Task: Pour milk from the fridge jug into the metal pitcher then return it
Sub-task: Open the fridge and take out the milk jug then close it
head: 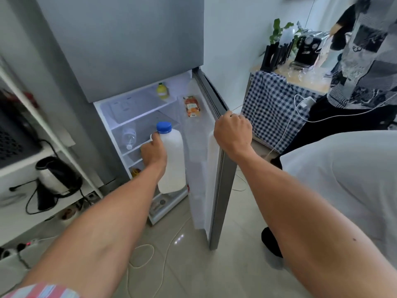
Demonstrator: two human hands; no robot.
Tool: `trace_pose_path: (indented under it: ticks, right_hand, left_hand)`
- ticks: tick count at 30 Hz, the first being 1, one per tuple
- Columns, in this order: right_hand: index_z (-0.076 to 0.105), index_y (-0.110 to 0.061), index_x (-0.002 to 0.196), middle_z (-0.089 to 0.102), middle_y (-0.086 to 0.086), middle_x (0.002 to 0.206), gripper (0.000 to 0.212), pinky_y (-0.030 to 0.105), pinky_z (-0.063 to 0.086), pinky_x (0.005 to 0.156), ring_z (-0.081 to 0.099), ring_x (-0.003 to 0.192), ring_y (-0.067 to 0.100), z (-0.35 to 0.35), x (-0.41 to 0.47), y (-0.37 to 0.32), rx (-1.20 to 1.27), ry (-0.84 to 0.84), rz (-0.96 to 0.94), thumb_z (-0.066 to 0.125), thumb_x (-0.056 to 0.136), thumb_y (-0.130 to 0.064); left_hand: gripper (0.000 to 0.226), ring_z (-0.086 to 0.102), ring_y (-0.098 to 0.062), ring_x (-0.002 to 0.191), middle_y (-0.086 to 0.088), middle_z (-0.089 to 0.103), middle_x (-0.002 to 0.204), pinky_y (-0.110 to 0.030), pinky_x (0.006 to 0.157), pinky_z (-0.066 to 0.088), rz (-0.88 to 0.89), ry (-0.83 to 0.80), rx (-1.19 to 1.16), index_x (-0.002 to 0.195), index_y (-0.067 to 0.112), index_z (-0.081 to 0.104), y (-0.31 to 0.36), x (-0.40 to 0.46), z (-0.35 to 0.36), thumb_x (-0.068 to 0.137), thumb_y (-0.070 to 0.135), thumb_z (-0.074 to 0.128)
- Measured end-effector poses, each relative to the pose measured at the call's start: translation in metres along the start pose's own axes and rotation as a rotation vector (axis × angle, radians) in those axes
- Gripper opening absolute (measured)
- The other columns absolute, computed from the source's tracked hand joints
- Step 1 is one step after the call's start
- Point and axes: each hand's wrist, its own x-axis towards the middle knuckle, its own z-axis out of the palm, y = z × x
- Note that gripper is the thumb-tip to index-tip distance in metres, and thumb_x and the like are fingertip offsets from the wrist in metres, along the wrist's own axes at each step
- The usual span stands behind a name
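Note:
A white plastic milk jug (pixel 174 155) with a blue cap (pixel 164 127) hangs upright in front of the open lower fridge compartment (pixel 137 117). My left hand (pixel 153 151) grips its handle on the left side. My right hand (pixel 233 131) is closed over the top edge of the open fridge door (pixel 219 168), which swings out to the right. The metal pitcher is not in view.
Inside the fridge are a yellow bottle (pixel 162 91), a clear bottle (pixel 129 136) and an orange carton (pixel 191 106) in the door. A kettle (pixel 56 177) sits on white shelving at left. Cables lie on the tiled floor. Another person (pixel 354 82) stands by a checkered-cloth table (pixel 270 100) at right.

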Motion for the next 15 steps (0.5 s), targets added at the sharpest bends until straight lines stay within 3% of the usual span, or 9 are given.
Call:
trace_pose_path:
  ticks: [3,7,11,15]
  right_hand:
    - [0.058,-0.003,0.084,0.069,0.018,0.082,0.015,0.034,0.035,0.066,0.066,0.082,0.037,0.004,-0.008,-0.036,0.102,0.009,0.000,0.044,0.089,-0.007]
    - [0.051,-0.008,0.087,0.067,0.017,0.077,0.029,0.036,0.037,0.064,0.064,0.081,0.037,0.012,-0.023,-0.081,0.240,0.089,-0.063,0.039,0.103,-0.028]
    - [0.055,-0.009,0.094,0.070,0.015,0.080,0.042,0.042,0.049,0.067,0.065,0.091,0.037,0.019,-0.030,-0.115,0.366,0.076,-0.181,0.036,0.110,-0.042]
    - [0.046,-0.015,0.093,0.058,-0.001,0.072,0.028,0.036,0.039,0.062,0.060,0.105,0.030,0.035,-0.022,-0.145,0.456,-0.010,-0.262,0.036,0.110,-0.034]
  left_hand:
    - [0.039,0.059,-0.028,0.086,-0.011,0.064,0.096,-0.038,0.078,0.049,0.013,0.019,0.038,0.080,0.010,0.058,0.005,0.017,-0.030,0.100,0.041,0.046]
    - [0.051,0.063,-0.027,0.084,-0.013,0.068,0.101,-0.033,0.066,0.046,0.008,0.045,0.022,0.103,0.000,0.067,0.005,0.045,-0.068,0.095,0.046,0.048]
    - [0.045,0.055,-0.022,0.066,-0.007,0.061,0.079,-0.030,0.060,0.041,0.004,0.089,-0.020,0.070,0.009,0.052,0.009,0.067,-0.099,0.094,0.047,0.051]
    - [0.046,0.046,-0.021,0.058,-0.002,0.051,0.066,-0.029,0.054,0.034,-0.019,0.172,-0.089,0.063,0.012,0.045,0.019,0.083,-0.122,0.090,0.047,0.055]
